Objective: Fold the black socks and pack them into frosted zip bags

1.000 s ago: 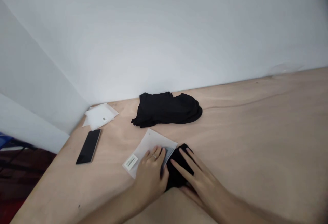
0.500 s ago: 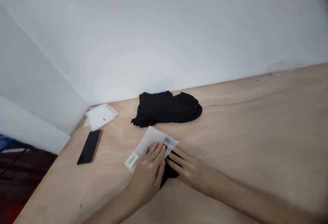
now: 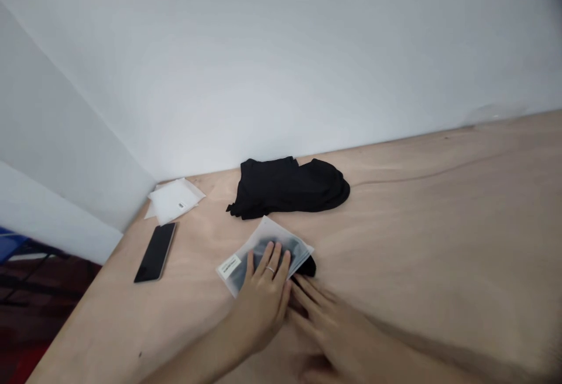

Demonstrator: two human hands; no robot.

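A frosted, see-through plastic bag [image 3: 281,233] with a white label [image 3: 229,266] lies on the table in front of me. Dark cloth shows through its film, and a black cloth end [image 3: 309,266] sticks out at its right edge. Spread flat across the bag is my left hand [image 3: 261,293], a ring on one finger, pressing from above. My right hand [image 3: 322,316] has its fingers stretched towards the bag's right edge, the tips close to the cloth end. Behind the bag lies a pile of black cloth pieces [image 3: 285,188], sock-like in outline.
Several flat white bags [image 3: 173,199] lie at the back left, with a dark-screened phone [image 3: 156,252] in front of them. A white wall [image 3: 281,68] runs along the back of the wooden table [image 3: 439,243]. The table's edge drops away at the left.
Dark cloth now fills much more of the bag, and only a small end sticks out. My right hand has drawn slightly back towards me; my left hand still presses the bag.
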